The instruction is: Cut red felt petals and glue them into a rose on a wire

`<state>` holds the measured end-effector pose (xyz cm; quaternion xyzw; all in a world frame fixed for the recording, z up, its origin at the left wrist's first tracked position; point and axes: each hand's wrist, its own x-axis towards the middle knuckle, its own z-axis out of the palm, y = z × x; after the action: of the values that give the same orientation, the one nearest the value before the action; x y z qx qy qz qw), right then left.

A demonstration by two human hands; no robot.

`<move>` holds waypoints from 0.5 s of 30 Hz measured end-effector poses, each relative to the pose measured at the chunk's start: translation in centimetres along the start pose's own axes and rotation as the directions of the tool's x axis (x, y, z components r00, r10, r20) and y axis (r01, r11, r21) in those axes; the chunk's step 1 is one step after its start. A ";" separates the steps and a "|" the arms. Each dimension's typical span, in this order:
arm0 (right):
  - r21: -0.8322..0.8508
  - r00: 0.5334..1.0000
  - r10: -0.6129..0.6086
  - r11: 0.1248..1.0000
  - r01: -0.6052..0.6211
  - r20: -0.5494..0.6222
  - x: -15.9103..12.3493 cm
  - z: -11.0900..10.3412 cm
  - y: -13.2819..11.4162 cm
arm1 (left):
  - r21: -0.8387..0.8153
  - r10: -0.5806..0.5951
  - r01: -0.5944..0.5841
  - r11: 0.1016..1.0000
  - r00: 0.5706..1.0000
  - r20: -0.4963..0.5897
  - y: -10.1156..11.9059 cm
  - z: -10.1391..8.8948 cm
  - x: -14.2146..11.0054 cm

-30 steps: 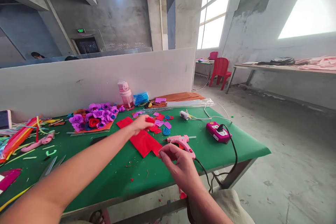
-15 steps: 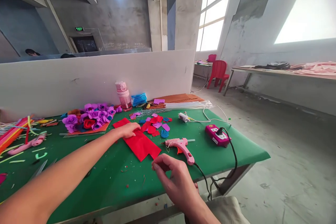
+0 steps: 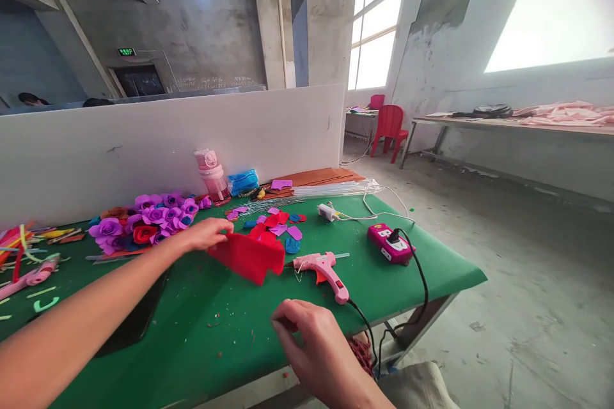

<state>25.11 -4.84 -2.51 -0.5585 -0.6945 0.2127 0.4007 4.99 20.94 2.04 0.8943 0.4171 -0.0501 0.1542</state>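
My left hand (image 3: 205, 234) grips the edge of a red felt sheet (image 3: 249, 257) and holds it lifted off the green table (image 3: 215, 326). My right hand (image 3: 311, 340) hovers near the table's front edge with its fingers pinched together; what they hold is too small to make out. A pink glue gun (image 3: 322, 266) lies on the table just beyond my right hand, its black cord trailing off the front edge. Small red, purple and blue felt pieces (image 3: 281, 229) lie behind the sheet.
A pile of purple and red felt roses (image 3: 144, 222) sits at the back left, beside a pink bottle (image 3: 210, 174). A pink power strip (image 3: 389, 243) lies to the right. A white partition (image 3: 167, 140) backs the table. Red chairs (image 3: 391, 129) stand beyond.
My left hand took hold of the red felt sheet and raised it off the table. My right hand drew back toward the front edge, away from the glue gun.
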 end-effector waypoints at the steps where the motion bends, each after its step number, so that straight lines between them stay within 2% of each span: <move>1: 0.007 1.000 -0.001 1.000 0.001 -0.002 0.0 -0.1 0.1 | -0.022 -0.012 0.012 1.000 1.000 -0.005 0.4 -1.2 0.0; 4: 0.040 0.999 -0.034 0.999 0.034 -0.019 0.2 -0.1 0.3 | -0.183 -0.084 0.062 0.981 0.990 -0.113 2.3 -4.6 1.6; 6: 0.064 0.997 -0.073 0.995 0.075 -0.028 0.5 0.3 0.4 | -0.148 -0.083 0.051 0.988 0.973 -0.214 4.3 -6.0 4.2; 7: 0.072 0.995 -0.095 0.993 0.098 -0.034 0.6 0.5 0.4 | -0.079 -0.064 0.046 0.996 0.967 -0.248 5.3 -6.3 6.0; 9: 0.066 0.989 -0.143 0.987 0.146 -0.039 0.8 1.2 0.6 | 0.037 -0.042 0.055 0.998 0.957 -0.287 7.3 -6.4 9.9; 12: 0.024 0.977 -0.210 0.977 0.211 -0.034 0.8 2.5 1.4 | 0.069 -0.017 0.041 0.997 0.950 -0.310 9.7 -5.6 16.3; 15: -0.002 0.976 -0.219 0.976 0.219 -0.019 0.5 3.5 2.4 | 0.068 -0.021 0.047 0.997 0.939 -0.344 11.1 -5.0 21.8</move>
<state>23.73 -3.21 -6.18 -0.4806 -0.7479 0.1620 0.4284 27.38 31.77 4.66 0.8871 0.4509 0.0883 0.0448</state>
